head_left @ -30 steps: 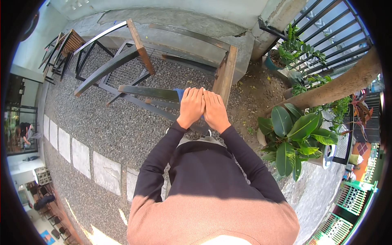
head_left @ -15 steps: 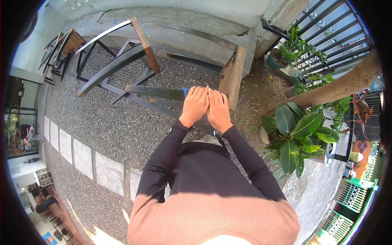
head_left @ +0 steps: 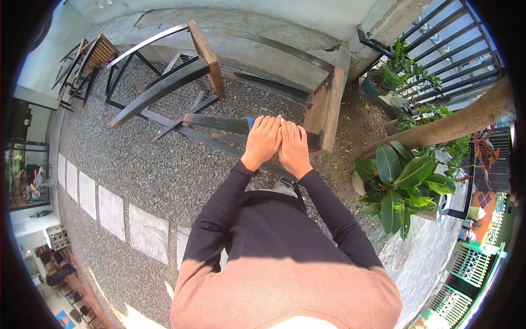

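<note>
An overturned wooden table with a brown top (head_left: 331, 112) and long dark legs lies on its side. My left hand (head_left: 264, 141) curls over its near leg (head_left: 216, 123), knuckles up. A scrap of blue cloth (head_left: 249, 122) pokes out at that hand's left side, mostly hidden beneath it. Pressed up against it, my right hand (head_left: 293, 147) bends its fingers over the same leg, nearer the table top. What lies under the right palm is hidden. Both arms are stretched forward in dark sleeves.
A second overturned table (head_left: 211, 60) lies beyond, near a wire-mesh frame. Grey gravel (head_left: 137, 164) with pale stepping slabs (head_left: 148, 233) spreads to the left. On the right are a leaning tree trunk (head_left: 444, 123), a broad-leaved plant (head_left: 397, 181) and a barred fence (head_left: 449, 44).
Both hands have slid a little left along the leg, toward its free end, still side by side. The view has shifted slightly with them, so the tables appear farther right.
</note>
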`<state>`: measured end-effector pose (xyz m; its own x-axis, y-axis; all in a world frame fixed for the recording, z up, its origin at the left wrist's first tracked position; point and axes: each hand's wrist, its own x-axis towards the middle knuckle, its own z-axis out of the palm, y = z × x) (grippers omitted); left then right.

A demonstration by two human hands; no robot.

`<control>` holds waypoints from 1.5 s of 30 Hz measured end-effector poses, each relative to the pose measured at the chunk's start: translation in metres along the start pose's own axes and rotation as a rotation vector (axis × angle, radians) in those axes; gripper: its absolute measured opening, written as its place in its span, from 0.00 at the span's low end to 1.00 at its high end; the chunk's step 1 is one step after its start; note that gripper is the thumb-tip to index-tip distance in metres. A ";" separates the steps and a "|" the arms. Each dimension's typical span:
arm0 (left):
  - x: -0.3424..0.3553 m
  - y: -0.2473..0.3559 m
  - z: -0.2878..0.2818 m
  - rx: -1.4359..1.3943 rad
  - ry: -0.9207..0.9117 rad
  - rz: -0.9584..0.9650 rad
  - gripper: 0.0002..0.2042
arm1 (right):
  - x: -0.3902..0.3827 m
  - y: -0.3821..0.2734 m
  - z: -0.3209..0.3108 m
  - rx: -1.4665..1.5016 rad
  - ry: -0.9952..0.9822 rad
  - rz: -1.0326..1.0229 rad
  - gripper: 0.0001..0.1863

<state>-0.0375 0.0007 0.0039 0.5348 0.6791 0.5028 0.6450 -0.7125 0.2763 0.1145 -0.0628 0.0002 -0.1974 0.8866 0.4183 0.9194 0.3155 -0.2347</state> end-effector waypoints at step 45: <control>-0.044 -0.147 -0.088 0.010 0.028 -0.026 0.19 | 0.099 -0.135 0.072 0.053 0.051 -0.021 0.33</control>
<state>-0.2039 0.0604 0.0137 0.5025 0.6919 0.5185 0.6637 -0.6930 0.2815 -0.0534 0.0063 0.0103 -0.1972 0.8617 0.4675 0.8956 0.3523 -0.2716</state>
